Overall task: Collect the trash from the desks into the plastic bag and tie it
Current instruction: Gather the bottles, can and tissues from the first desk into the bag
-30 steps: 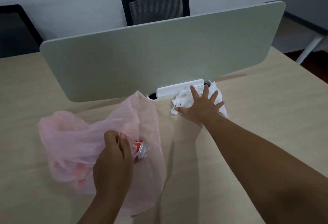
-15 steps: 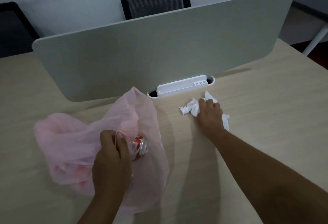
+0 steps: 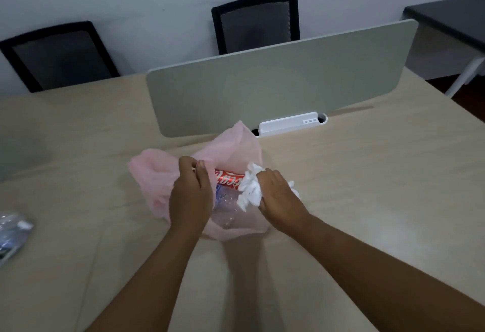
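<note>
A pink plastic bag (image 3: pixel 157 174) lies on the wooden desk (image 3: pixel 367 200), its mouth facing me. My left hand (image 3: pixel 191 195) pinches the bag's rim and holds the mouth apart. Inside the bag I see a red soda can (image 3: pixel 227 178) and a clear crushed plastic bottle (image 3: pixel 228 208). My right hand (image 3: pixel 278 195) is closed on crumpled white tissue (image 3: pixel 249 191) right at the bag's mouth, beside the can.
A grey divider panel (image 3: pixel 275 82) stands across the desk with a white cable tray (image 3: pixel 291 126) at its foot. Clear plastic trash (image 3: pixel 13 234) lies at the desk's left edge. Two black mesh chairs (image 3: pixel 256 21) stand behind, and another desk (image 3: pixel 446 24) at the right.
My right hand gathered the white tissue by the cable tray, closed on it and carried it left to the bag's mouth. The view shifted left, bringing the plastic trash at the left edge into sight.
</note>
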